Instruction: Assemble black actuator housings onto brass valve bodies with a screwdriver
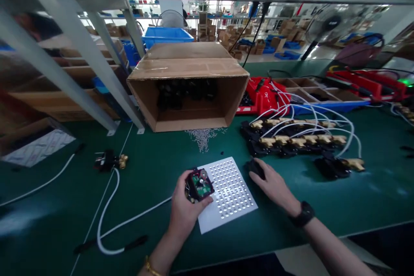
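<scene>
My left hand [185, 210] is closed around a small open black housing [199, 184] with a green circuit board inside, held at the near left corner of a white perforated tray [230, 194]. A white cable [129, 221] runs from that housing leftward over the green mat. My right hand [271, 183] reaches past the tray's right edge and its fingers close on a small black part [254, 167] lying on the mat.
An open cardboard box [189, 88] lies on its side behind the tray, black parts inside, small pins [203, 137] scattered before it. Rows of black and brass units with white cables [300, 138] fill the right. One more such unit [110, 160] lies left. Red trays [263, 95] stand behind.
</scene>
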A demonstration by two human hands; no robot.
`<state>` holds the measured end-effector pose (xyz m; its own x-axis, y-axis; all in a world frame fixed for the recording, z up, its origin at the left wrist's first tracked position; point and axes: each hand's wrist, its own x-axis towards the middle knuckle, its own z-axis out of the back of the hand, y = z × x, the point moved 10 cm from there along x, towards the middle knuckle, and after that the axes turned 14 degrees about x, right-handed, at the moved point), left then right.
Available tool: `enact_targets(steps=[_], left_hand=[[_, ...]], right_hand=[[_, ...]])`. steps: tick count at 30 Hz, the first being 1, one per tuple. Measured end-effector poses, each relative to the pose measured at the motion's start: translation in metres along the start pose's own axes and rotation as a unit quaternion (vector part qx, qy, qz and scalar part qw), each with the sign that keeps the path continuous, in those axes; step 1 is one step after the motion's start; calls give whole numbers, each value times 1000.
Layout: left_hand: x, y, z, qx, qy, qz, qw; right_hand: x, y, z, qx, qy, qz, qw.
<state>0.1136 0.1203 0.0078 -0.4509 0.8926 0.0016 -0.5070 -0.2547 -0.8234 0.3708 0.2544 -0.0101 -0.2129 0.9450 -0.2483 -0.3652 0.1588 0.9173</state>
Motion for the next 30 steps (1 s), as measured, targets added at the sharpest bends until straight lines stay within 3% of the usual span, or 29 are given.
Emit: enact_targets(steps=[3,7,8,11,15,18,22,27,30], left_hand=[[-11,-43,6,144,-11,-87,986],[-19,-75,-7,252,11,-151,956],[-19,-76,-11,266,21,-153,951],[-19,-73,-18,286,37,-151,946],[-15,-68,-14,287,26,-142,947],[-11,-65,-10,284,16,-126,950],[-9,-63,-4,258,7,-108,960],[-10,-66,-3,285,14,-121,951],[-9,-63,-2,273,17,-105,956]], right_hand=[[-13,-5,-40,208,98,-86,970],[-38,-7,-98,453,146,-196,857],[-41,-6,-106,469,145,-197,849],[-43,6,-117,428,164,-147,877],[-43,47,-114,240,223,57,943],[-48,68,-116,87,238,169,952],[-45,65,-117,86,232,151,957],[-44,43,-124,156,269,28,950],[-46,56,-122,124,252,101,954]])
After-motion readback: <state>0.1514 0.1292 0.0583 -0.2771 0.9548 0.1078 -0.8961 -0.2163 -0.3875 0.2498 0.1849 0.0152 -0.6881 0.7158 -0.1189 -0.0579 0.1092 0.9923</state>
